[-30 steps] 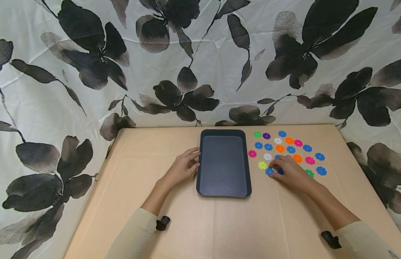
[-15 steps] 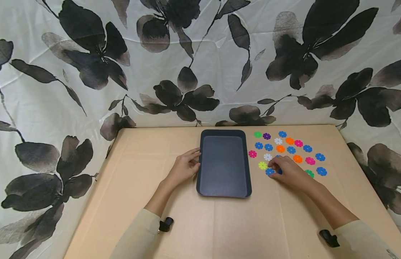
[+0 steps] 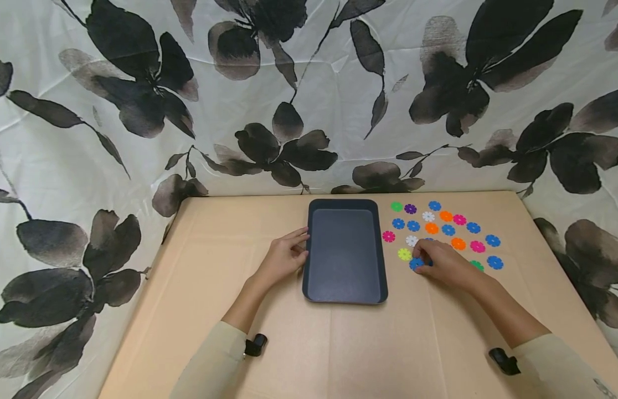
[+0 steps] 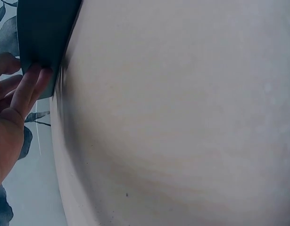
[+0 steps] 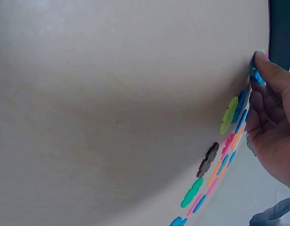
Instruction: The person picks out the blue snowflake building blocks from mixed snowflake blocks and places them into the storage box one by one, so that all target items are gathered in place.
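Observation:
On the left, my left hand (image 3: 284,255) rests its fingers against the left edge of a dark grey rectangular tray (image 3: 344,249); the left wrist view shows those fingers (image 4: 29,89) extended along the tray's outer side. My right hand (image 3: 448,263) is low among flat, flower-shaped discs right of the tray. Its thumb and fingertips pinch a blue flower-shaped disc (image 3: 416,264), whose blue edge (image 5: 258,76) shows between them in the right wrist view. Another blue disc lies partly hidden under the hand. A lime disc (image 3: 404,254) and a white disc (image 3: 411,241) lie just beyond the fingertips.
Several more discs are spread over the table's right rear, among them an orange disc (image 3: 458,244), a pink disc (image 3: 477,246) and a purple disc (image 3: 410,209). The light-brown tabletop (image 3: 379,349) ends at a floral cloth (image 3: 309,100) hanging behind.
The right fingertips have shifted very slightly at the blue disc, and the right wrist has edged left. The left forearm moved slightly right early on. Tray and surrounding discs stay in place.

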Motion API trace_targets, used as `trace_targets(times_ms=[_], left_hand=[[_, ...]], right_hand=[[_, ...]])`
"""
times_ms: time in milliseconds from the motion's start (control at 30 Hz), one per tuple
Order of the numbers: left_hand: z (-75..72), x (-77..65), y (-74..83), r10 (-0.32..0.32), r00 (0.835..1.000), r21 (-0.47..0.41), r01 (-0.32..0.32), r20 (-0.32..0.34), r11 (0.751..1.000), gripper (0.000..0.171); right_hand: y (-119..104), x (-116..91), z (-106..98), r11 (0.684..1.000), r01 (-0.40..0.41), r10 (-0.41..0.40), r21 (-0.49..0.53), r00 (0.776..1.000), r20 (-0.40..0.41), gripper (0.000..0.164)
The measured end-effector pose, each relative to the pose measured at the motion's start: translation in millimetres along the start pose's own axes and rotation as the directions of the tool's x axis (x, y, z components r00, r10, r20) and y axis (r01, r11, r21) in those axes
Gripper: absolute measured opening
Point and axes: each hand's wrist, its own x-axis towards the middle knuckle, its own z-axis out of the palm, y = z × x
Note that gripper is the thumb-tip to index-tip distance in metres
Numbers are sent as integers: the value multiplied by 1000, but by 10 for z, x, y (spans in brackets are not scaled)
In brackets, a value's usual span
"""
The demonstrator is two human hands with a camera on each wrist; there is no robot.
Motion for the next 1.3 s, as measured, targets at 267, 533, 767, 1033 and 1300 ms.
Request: trace_targets(times_ms=[267,533,767,1033,1300], left_hand=[[-28,-4,-4,17,1000,-10,-18,-9,1000,44],[-29,-1,12,-3,1000,-16,3,6,1000,44],[-31,-1,19,-18,1000,-25,19,18,1000,45],[-30,-6,13,-13,1000,-26,14,12,1000,44],[-29,0,18,-12,1000,-34,13,13,999,44]], right_hand=[[-46,-1,-18,999,24,-24,25,1000,-7,25],[-73,1,-31,998,57,-57,10,998,-34,19],[-172,20,-93,994,101,-97,49,992,-75,20],[-411,102,-172,991,118,-111,57,988,-112,18],[-651,272,-149,980,184,-174,78,978,-118,18]])
